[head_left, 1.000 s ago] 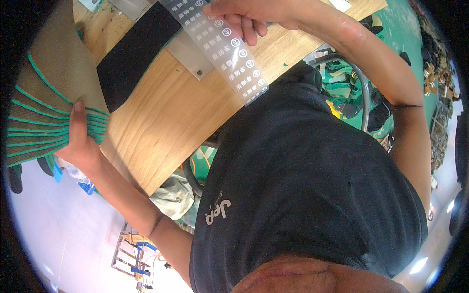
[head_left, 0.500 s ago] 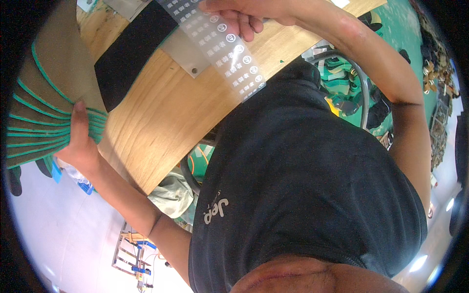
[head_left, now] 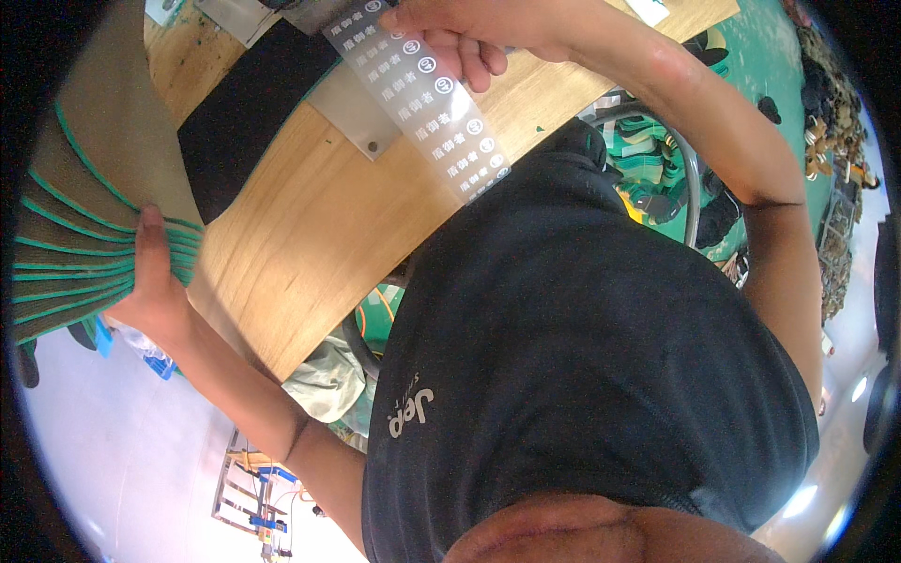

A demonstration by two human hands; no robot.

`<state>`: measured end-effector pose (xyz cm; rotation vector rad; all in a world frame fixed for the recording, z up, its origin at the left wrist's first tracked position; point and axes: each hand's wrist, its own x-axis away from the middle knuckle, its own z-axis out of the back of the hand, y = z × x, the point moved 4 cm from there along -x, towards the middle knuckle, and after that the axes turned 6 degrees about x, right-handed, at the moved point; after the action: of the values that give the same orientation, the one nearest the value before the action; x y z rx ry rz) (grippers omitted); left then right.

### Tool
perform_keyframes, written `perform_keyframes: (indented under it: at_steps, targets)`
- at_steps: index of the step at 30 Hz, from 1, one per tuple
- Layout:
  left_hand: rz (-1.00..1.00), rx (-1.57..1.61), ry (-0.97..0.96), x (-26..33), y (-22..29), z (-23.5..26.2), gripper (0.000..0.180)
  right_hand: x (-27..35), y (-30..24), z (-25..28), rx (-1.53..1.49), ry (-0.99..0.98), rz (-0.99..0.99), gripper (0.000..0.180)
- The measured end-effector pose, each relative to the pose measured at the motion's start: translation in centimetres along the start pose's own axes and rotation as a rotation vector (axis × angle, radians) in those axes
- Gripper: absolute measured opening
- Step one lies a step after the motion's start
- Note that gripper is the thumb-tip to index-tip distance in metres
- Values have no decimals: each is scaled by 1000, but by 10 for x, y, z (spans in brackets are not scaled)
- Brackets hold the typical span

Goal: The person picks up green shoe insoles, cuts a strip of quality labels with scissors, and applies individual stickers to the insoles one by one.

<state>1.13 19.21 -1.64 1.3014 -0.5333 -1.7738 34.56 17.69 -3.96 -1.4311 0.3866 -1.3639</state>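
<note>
At the left, my left hand [head_left: 161, 291] is closed round a fanned stack of brown, green-edged insole-like sheets [head_left: 80, 249], its thumb lying on top. A black piece with a green edge [head_left: 235, 122] lies on the wooden table [head_left: 291, 244] beside the stack. Near the top, my right hand [head_left: 469, 42] pinches a clear film strip [head_left: 436, 117] with rows of white printed marks. The strip hangs down across the table to its near edge, its upper part overlapping the end of the black piece. My right thumb and forefinger meet at the strip's edge; the other fingers curl.
Under the strip is a flat grey plate [head_left: 349, 122] with a screw. Part of a dark metal device [head_left: 319, 11] shows at the top edge. Green-edged offcuts [head_left: 643, 155] lie on the green floor beyond a curved grey tube [head_left: 694, 178]. A pale bag [head_left: 328, 380] sits below the table.
The film strip has shifted slightly, and more of the dark device shows at the top. The fanned stack sits a little lower in the picture. Both hands keep their grips.
</note>
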Motion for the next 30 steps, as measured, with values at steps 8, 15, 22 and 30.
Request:
perform_keyframes:
  at_steps: [8,15,22,30]
  targets:
    - [-62,-49,-52,1,-1,1,58,-1,4,1,-39,-19,2,30]
    - [-18,-108,-71,-2,10,-9,63,4,1,-1,-46,27,-69,32]
    - [21,-53,-72,-4,3,-2,60,-2,0,-1,-54,12,-101,28]
    - [17,-190,-56,-1,5,0,57,-3,8,0,-166,-70,3,26]
